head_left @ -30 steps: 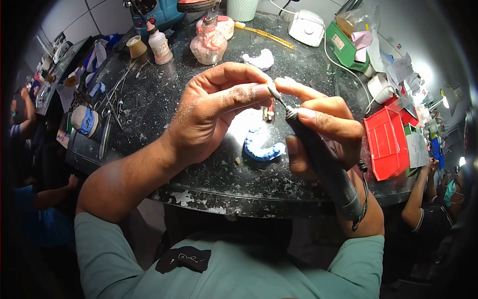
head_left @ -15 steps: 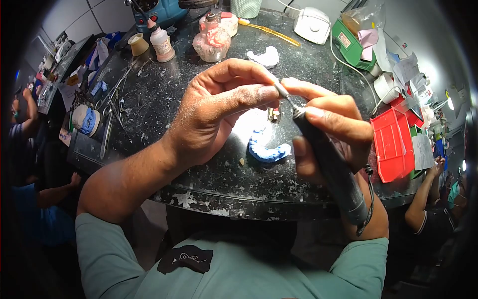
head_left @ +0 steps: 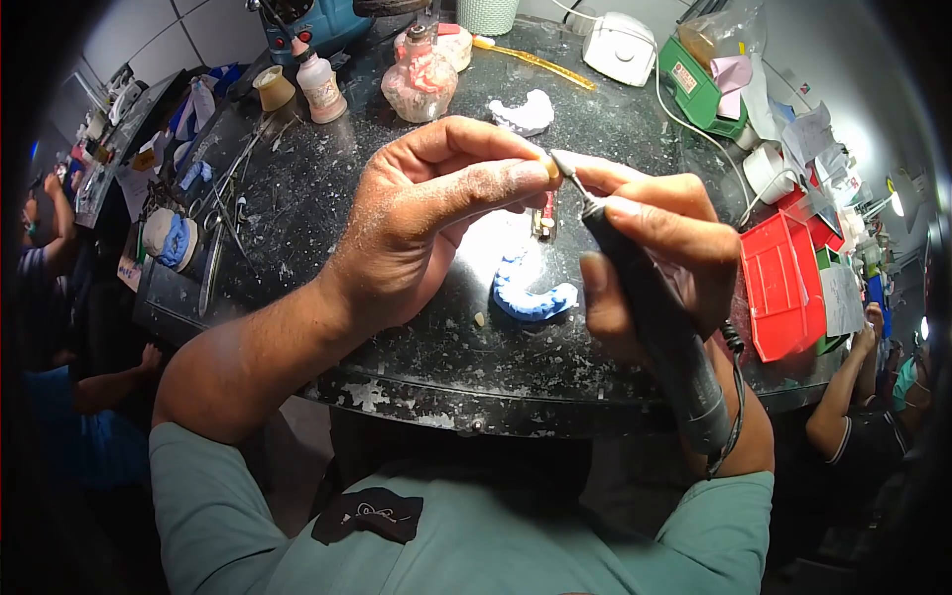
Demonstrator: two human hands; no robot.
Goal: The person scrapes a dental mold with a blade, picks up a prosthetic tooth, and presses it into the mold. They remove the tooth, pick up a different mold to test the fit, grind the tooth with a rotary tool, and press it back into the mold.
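Note:
My left hand (head_left: pixel 421 208) pinches a small yellowish artificial tooth (head_left: pixel 552 171) between thumb and forefinger, most of it hidden by the fingertips. Wrapped in the fingers of my right hand (head_left: pixel 669 243) is a black rotary handpiece (head_left: pixel 659 327), its cord hanging by the wrist. Its pointed grey grinding bur (head_left: pixel 565 165) is right at the tooth. Below the hands, a blue dental arch (head_left: pixel 531 303) lies on the dark, dust-specked bench (head_left: pixel 416 362). A loose tooth (head_left: pixel 480 319) rests to its left, and a narrow strip with teeth (head_left: pixel 544 223) lies just above it.
Behind the hands sit a white dental arch (head_left: pixel 523 113), a pink-stained glass jar (head_left: pixel 419 84) and a pink-capped bottle (head_left: pixel 320 87). A yellow-handled brush (head_left: pixel 535 62) lies at the back. Red bins (head_left: pixel 778 288) stand right; metal tools and a plaster model (head_left: pixel 171 238) lie left. Other people sit at both sides.
The bur has shifted slightly up and left across the left fingertips, and the yellowish tooth now shows beside it. Both hands otherwise keep nearly the same pose.

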